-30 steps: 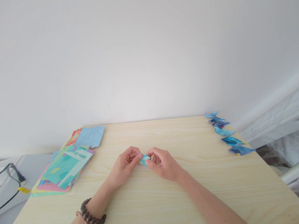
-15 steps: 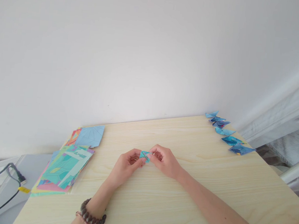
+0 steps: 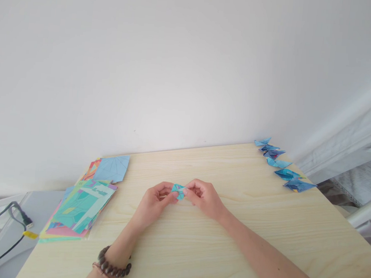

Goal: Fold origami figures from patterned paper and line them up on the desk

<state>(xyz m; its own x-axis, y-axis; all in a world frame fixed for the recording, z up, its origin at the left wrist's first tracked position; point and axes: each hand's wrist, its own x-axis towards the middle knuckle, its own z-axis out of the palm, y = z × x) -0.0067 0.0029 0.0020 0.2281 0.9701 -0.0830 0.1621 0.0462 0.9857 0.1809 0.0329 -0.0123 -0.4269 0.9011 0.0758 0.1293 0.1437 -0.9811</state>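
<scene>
A small folded piece of teal paper (image 3: 178, 191) is held between both hands just above a light wooden table (image 3: 213, 255). My left hand (image 3: 153, 203), with a bead bracelet on its wrist, pinches the paper's left side with thumb and fingers. On the right side my right hand (image 3: 204, 197) pinches it too. Both hands are closed on it near the middle of the table.
A fanned stack of coloured patterned paper sheets (image 3: 82, 203) lies at the table's left edge. Several folded blue paper figures (image 3: 281, 163) line the far right corner. A white wall stands behind. Grey equipment with black cables (image 3: 2, 230) sits left of the table.
The folded paper has been lifted slightly and turned in my fingers, showing more of its face. Both hands have shifted a little away from me.
</scene>
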